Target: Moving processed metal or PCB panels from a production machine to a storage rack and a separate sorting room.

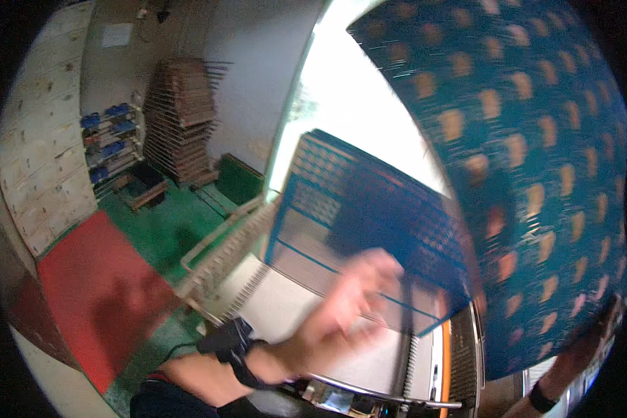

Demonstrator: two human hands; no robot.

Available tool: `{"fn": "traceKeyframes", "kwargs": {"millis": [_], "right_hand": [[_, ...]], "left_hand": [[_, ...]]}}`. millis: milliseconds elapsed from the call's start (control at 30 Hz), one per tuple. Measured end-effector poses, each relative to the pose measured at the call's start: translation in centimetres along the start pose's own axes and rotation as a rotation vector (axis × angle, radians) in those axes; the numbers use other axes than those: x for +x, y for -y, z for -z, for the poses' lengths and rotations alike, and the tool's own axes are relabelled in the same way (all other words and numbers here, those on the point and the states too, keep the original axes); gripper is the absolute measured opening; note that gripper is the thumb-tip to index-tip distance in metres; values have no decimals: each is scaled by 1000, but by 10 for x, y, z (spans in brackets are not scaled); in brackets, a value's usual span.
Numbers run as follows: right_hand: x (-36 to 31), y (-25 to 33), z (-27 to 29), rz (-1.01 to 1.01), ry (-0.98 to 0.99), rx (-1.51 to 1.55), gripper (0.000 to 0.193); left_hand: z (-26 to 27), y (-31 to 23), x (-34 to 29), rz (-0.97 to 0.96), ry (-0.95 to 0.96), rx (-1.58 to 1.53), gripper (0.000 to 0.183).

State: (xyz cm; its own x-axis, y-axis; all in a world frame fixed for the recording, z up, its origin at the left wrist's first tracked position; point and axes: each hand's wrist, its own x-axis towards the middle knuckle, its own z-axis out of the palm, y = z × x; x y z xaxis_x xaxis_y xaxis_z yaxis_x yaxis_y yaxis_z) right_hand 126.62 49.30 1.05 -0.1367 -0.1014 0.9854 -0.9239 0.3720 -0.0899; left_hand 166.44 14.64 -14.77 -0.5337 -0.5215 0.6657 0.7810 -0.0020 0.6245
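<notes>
Blue-green board (498, 174) with rows of tan oblong marks fills the right side of the view, tilted and close to the camera, its curved-looking left edge running down from the bright area at the top. The right forearm comes up from the lower right corner, with a dark band (542, 398) around its wrist, and slants up and to the right. The right hand (608, 322) lies against the board's lower right edge; it is dark and partly lost at the rim, so I cannot tell how far its fingers are closed.

The left forearm reaches in from the lower left, rising toward the middle, with a black strap (233, 343) around its wrist. The left hand (359, 299) is raised in mid-view, well apart from the board, and blurred. Its fingers look part-open and loosely curled, pointing up and to the right, with nothing visible in their hold.

Behind the left hand, a blue panel (390, 202) with rows of small marks stands slanted at the far part of a machine's pale bed (292, 299). An orange strip (446, 362) runs along the bed's right side. To the left, a red mat (104, 292) lies on the green floor (153, 237), and a tall brown stack (181, 104) stands by the wall.
</notes>
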Motion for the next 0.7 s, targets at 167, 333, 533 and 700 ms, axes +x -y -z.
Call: {"fn": "traceKeyframes", "kwargs": {"millis": [167,333,533,700], "right_hand": [[13,275,-135,-824,181,1292,54],[10,409,-207,-864,745,1691,50],[-15,479,-312,-912,927,1722,55],[-27,534,-344,-1029,1086,1866,60]], "left_hand": [[91,-154,31,-421,-230,-449,66],[163,-260,-1,-355,-439,-476,62],[201,-307,-11,-314,-680,-321,55],[212,-328,-26,-333,-796,-99,50]]}}
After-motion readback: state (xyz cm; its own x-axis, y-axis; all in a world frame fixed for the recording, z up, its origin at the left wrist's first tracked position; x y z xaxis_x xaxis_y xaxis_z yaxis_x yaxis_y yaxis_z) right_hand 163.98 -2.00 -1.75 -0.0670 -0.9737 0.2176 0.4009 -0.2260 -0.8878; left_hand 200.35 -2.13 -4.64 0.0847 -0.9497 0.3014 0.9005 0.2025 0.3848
